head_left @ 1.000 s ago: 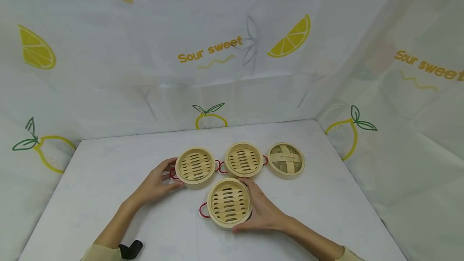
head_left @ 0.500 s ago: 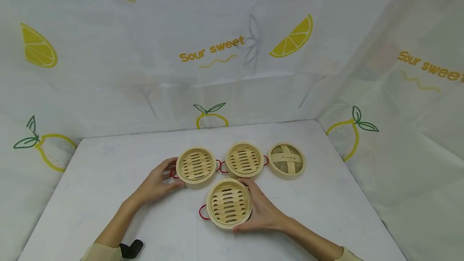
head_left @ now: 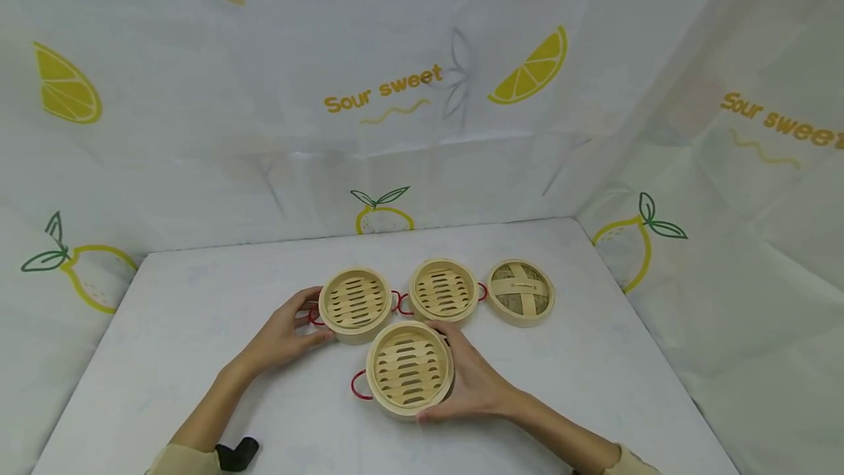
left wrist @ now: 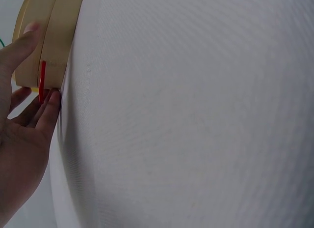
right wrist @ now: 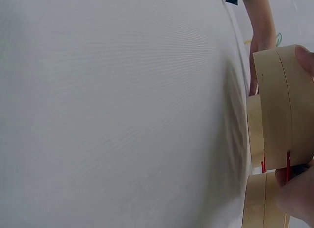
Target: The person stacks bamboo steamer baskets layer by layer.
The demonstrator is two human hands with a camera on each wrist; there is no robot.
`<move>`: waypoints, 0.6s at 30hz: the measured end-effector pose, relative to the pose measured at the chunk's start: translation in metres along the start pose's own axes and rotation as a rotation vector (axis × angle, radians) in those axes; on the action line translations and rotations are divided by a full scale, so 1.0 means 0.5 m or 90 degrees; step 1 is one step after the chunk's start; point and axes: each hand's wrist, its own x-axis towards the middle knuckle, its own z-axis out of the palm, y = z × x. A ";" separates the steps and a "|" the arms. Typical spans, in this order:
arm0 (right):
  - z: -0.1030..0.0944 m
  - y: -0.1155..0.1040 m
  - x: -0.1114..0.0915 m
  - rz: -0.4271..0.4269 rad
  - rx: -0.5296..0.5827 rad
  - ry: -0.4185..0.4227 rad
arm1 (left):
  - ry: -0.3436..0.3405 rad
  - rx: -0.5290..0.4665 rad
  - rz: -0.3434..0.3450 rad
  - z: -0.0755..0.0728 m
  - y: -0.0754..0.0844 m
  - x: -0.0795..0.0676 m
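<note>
My right hand (head_left: 471,380) grips a round bamboo steamer basket (head_left: 374,394) by its right side, thumb at the front and fingers behind. In the right wrist view this basket (right wrist: 277,110) hangs a little above the tabletop. A red loop handle (head_left: 357,385) sticks out on its left. My left hand (head_left: 285,332) holds a second steamer basket (head_left: 359,336) from the left, thumb against its front wall. That basket rests on the table, its red handle (left wrist: 42,80) between thumb and fingers in the left wrist view.
Right of the left-hand basket stands a third slatted steamer basket (head_left: 444,292) with red handles. A bamboo steamer lid (head_left: 521,292) lies farther right. Near my left sleeve is a black object (head_left: 239,454). White lemon-print cloth (head_left: 422,160) hangs behind the table (head_left: 165,314).
My right hand has shifted slightly left with its steamer basket, closer to the basket in my left hand. The left hand and the other pieces stay put.
</note>
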 end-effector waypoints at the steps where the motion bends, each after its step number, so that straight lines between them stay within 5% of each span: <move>1: -0.001 -0.003 0.001 -0.002 0.003 0.001 | 0.000 0.002 0.001 0.000 0.000 0.000; 18: -0.011 -0.040 0.027 -0.005 0.010 -0.003 | -0.007 0.000 0.001 -0.004 -0.002 0.001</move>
